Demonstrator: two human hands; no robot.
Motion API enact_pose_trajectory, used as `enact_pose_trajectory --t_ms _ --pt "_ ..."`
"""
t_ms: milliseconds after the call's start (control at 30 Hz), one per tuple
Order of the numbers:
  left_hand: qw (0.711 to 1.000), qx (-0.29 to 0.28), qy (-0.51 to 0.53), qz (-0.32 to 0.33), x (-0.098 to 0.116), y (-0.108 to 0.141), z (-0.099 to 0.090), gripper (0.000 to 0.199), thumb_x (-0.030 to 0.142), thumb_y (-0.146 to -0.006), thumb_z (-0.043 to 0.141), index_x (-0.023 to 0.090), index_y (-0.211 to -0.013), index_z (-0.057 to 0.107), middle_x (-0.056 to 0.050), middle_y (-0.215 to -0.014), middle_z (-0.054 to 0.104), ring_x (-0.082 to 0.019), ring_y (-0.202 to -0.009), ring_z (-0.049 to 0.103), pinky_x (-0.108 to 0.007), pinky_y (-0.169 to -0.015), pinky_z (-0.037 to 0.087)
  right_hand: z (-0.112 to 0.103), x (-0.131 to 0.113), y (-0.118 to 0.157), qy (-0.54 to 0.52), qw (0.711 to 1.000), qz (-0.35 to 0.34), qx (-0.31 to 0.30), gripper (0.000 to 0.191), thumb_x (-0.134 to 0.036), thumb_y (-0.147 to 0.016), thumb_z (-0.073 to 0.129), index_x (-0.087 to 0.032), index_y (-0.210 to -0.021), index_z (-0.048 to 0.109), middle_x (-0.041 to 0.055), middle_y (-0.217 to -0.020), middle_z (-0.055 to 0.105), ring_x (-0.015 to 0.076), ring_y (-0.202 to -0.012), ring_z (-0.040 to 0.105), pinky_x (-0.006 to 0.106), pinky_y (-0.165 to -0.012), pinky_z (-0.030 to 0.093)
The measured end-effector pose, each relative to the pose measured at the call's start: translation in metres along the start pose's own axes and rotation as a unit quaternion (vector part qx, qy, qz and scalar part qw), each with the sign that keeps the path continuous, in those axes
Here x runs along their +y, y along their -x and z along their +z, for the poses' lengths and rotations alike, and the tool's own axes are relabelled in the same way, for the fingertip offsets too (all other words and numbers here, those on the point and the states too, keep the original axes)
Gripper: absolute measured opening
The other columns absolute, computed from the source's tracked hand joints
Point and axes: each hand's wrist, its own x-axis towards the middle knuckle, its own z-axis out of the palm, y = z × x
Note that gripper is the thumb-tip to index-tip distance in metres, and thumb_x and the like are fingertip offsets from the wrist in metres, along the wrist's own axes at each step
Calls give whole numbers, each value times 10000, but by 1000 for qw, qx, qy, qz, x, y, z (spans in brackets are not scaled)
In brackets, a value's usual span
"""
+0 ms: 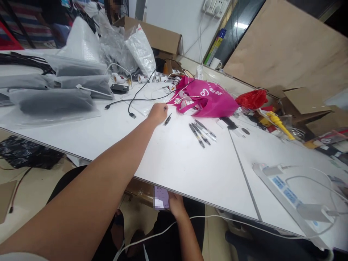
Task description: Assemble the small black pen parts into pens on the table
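My left hand (158, 114) is closed at the middle of the white table (174, 159). A small dark tip, which looks like the end of a pen (165, 108), pokes out of the fist; the rest of it is hidden. Just right of the fist lies a short dark pen-like piece (168, 119). Several black and clear pens (202, 133) lie side by side farther right. Below the table edge, my right hand (176, 203) grips a phone (162, 198) with a purple screen, partly covered by the tabletop.
A pink bag (212, 99) stands behind the pens. Black cable ends (132, 115) and grey packed pouches (57, 101) lie left. A white power strip (288, 195) is on the right, and a white cord (212, 216) hangs across the front edge.
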Motion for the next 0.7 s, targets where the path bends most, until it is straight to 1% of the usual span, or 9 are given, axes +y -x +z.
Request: enact_pose_trajectory --t_ms 100,200,333,400,533,600,700 --pt "1000 0 -2 -4 0 1 -1 277 119 -967 583 137 -1092 830 -132 -1152 828 -282 -1097 728 -361 -1018 536 -1 -12 1 -35 998 32 -32 268 -516 -875 583 -485 -940 842 69 -1193 832 329 -1358 696 552 -1119 508" --pt "1000 -3 -3 -5 0 2 -2 287 124 -976 573 137 -1101 831 -132 -1149 830 -289 -1100 736 -366 -1023 538 0 -22 2 -49 997 24 -48 247 -499 -873 604 -478 -930 843 72 -1176 836 340 -1334 709 567 -1133 488" --pt "1000 -7 -4 0 0 4 -6 301 118 -981 562 130 -1125 826 -136 -1184 825 -285 -1130 738 -358 -1041 538 2 -28 3 -56 998 21 -36 263 -462 -866 608 -404 -947 851 84 -1153 835 369 -1299 725 580 -1114 510" --pt "1000 -12 0 4 0 7 -9 294 118 -980 568 138 -1120 826 -126 -1194 826 -272 -1143 737 -344 -1061 532 2 -28 2 -62 998 19 -22 249 -434 -830 628 -385 -938 846 92 -1147 832 380 -1268 735 571 -1071 537" --pt "999 -23 23 -12 0 19 -18 278 157 -991 587 158 -1134 826 -114 -1176 832 -256 -1115 744 -335 -1052 534 2 -27 -3 -65 998 9 -1 225 -361 -730 657 -430 -863 826 91 -1119 837 364 -1151 769 523 -914 570" --pt "999 -25 39 -26 0 28 -24 281 165 -992 593 150 -1149 826 -119 -1178 831 -256 -1116 742 -336 -1058 530 3 -26 -4 -38 999 -2 -7 273 -349 -748 633 -438 -909 834 84 -1148 838 354 -1159 767 516 -931 568" --pt "997 -23 54 -41 -1 41 -36 276 172 -990 599 147 -1143 828 -121 -1183 829 -255 -1128 735 -337 -1071 521 5 -28 -2 43 998 -9 -39 392 -334 -830 565 -384 -1092 852 75 -1253 821 337 -1252 734 509 -1070 544"
